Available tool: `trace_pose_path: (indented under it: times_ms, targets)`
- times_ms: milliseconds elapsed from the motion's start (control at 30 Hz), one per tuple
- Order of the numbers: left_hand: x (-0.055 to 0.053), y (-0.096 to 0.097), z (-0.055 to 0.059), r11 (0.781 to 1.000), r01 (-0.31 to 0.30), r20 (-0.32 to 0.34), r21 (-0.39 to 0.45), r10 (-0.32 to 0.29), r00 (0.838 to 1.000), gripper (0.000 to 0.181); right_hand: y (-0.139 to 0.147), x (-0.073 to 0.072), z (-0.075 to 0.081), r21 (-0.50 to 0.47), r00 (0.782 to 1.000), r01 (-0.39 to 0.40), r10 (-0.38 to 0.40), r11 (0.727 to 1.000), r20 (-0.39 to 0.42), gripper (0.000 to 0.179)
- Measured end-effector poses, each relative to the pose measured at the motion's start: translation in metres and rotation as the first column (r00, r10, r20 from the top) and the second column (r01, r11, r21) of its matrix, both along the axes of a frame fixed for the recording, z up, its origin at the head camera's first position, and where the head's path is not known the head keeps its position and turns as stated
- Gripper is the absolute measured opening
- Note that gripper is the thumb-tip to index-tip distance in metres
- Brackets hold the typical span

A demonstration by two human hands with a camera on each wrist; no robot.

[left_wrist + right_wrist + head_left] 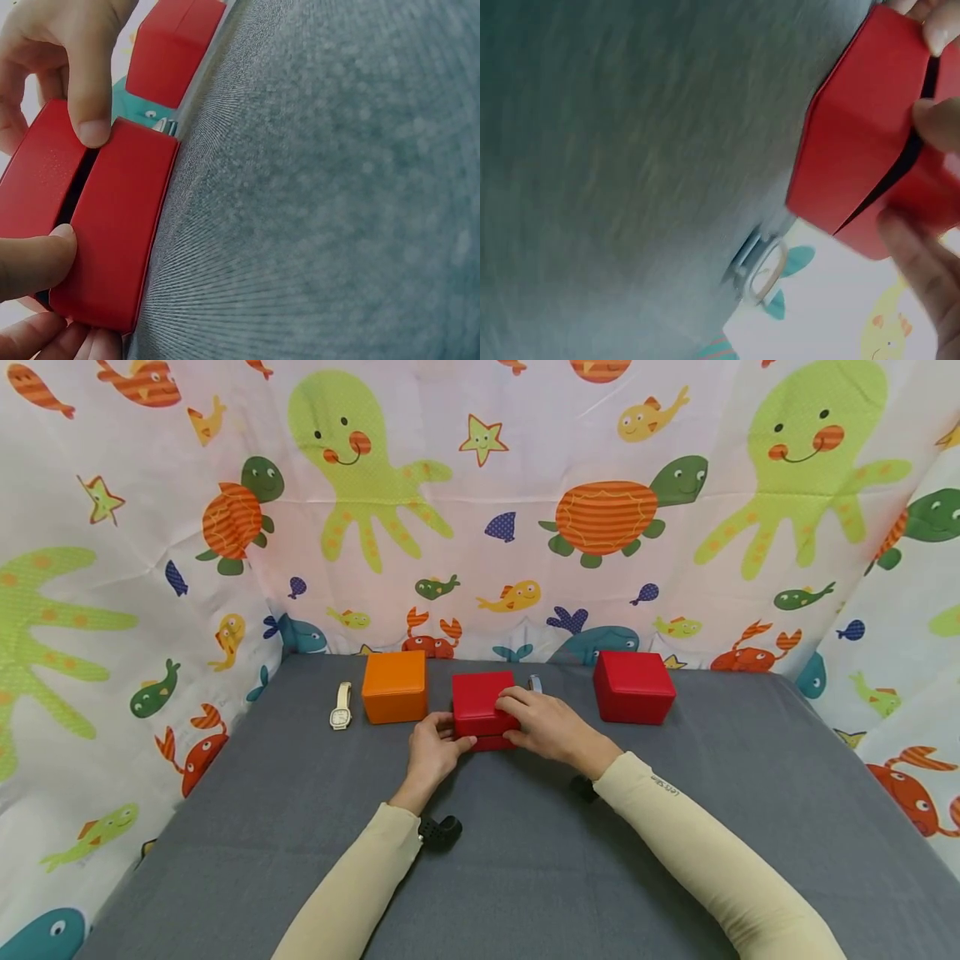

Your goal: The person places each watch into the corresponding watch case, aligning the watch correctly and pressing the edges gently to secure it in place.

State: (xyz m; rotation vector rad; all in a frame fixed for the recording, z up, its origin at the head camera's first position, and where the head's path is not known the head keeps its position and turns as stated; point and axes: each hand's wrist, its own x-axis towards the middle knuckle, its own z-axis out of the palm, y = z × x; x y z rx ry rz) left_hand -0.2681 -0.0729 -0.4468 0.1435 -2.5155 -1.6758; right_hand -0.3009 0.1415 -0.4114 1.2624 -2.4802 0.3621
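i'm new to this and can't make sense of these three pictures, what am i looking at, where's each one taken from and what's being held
There is no machine here, just a person's bare left hand and right hand. The wide picture comes from a camera worn on the head, looking forward and down. The other two come from cameras on the wrists, so they look tilted.

On the grey surface stand an orange box, a middle red box and another red box. A gold-coloured watch lies left of the orange box; a silvery band, perhaps another watch, is partly behind the right hand.

Both hands hold the middle red box, where a dark gap shows between lid and base.
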Motion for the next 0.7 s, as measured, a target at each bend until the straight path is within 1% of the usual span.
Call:
trace_pose_path:
  times_ms: [167, 233, 333, 400, 467, 567, 633, 700]
  targets:
    - [0.0, -0.001, -0.001, 1.0, -0.001, -0.005, -0.009, 0.001, 1.0, 0.049, 0.003, -0.004, 0.0, 0.016, 0.996, -0.072, 0.072, 0.997, -0.051, 0.049]
    - [-0.001, -0.001, -0.002, 1.0, -0.004, -0.009, -0.015, 0.004, 1.0, 0.05, 0.004, -0.004, 0.001, 0.024, 0.994, -0.087, 0.088, 0.996, -0.067, 0.047]
    - [-0.001, 0.0, -0.002, 1.0, -0.005, -0.016, -0.022, 0.004, 1.0, 0.05, 0.004, -0.006, 0.005, 0.017, 0.993, -0.094, 0.095, 0.995, -0.071, 0.046]
    - [-0.001, 0.0, -0.002, 1.0, 0.0, -0.023, -0.021, 0.0, 1.0, 0.05, 0.005, -0.007, 0.01, 0.009, 0.995, -0.08, 0.08, 0.997, -0.055, 0.046]
    - [-0.001, 0.0, -0.002, 1.0, 0.004, -0.025, -0.019, -0.004, 1.0, 0.049, 0.005, -0.008, 0.016, 0.003, 0.998, -0.065, 0.065, 0.998, -0.014, 0.046]
    - [-0.001, -0.001, -0.003, 1.0, 0.005, -0.019, -0.01, -0.005, 1.0, 0.049, 0.003, -0.012, 0.028, 0.003, 0.995, -0.034, 0.034, 0.999, 0.097, 0.045]
    - [-0.001, -0.001, -0.003, 1.0, 0.009, -0.013, -0.004, -0.009, 1.0, 0.05, 0.002, -0.016, 0.037, 0.003, 0.982, -0.01, 0.009, 1.0, 0.188, 0.044]
    - [-0.001, -0.002, -0.003, 1.0, 0.013, -0.007, 0.005, -0.013, 1.0, 0.05, 0.0, -0.02, 0.045, 0.003, 0.961, 0.017, -0.017, 1.0, 0.275, 0.042]
